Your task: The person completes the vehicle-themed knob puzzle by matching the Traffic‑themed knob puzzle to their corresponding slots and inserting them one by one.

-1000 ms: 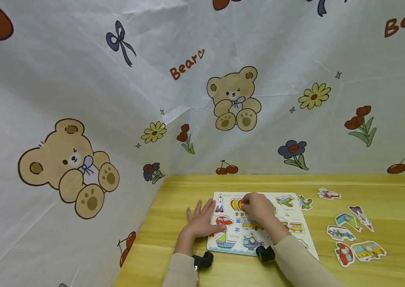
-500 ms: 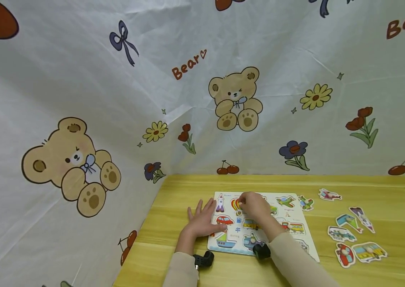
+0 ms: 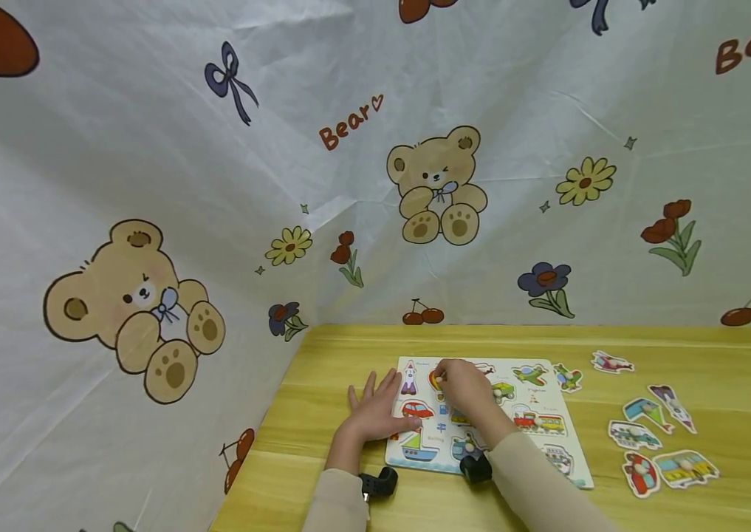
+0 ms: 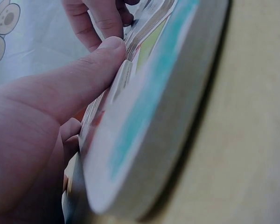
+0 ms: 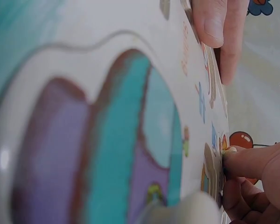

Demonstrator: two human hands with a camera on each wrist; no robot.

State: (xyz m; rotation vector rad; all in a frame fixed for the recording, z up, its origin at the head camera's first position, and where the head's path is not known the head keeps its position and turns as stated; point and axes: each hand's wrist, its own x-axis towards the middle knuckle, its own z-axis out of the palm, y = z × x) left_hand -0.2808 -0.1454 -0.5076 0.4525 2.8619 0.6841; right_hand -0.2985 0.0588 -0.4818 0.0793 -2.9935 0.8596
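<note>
A white vehicle puzzle board [image 3: 443, 464] lies on the wooden table. My left hand [image 3: 375, 410] rests on its left side with the fingers spread, its thumb [image 4: 84, 79] lying on the board's face in the left wrist view. Near the board's top left, my right hand [image 3: 464, 388] pinches the hot-air balloon piece [image 3: 433, 380] by its knob; the hand hides much of that piece. In the right wrist view, the pinching fingers [image 5: 256, 161] are low over the board. A helicopter piece with a peg [image 5: 116, 140] fills the foreground there.
Several loose pieces lie right of the board, among them a bus [image 3: 686, 468], a red car [image 3: 641, 473], a rocket [image 3: 672, 408] and a sailboat [image 3: 647, 414]. A green plane piece [image 3: 568, 377] touches or nearly touches the board's right edge. A bear-print cloth [image 3: 362, 281] stands behind.
My right hand has shifted slightly left with the balloon piece, covering more of the balloon and uncovering the green truck and red train. The left hand stays in place.
</note>
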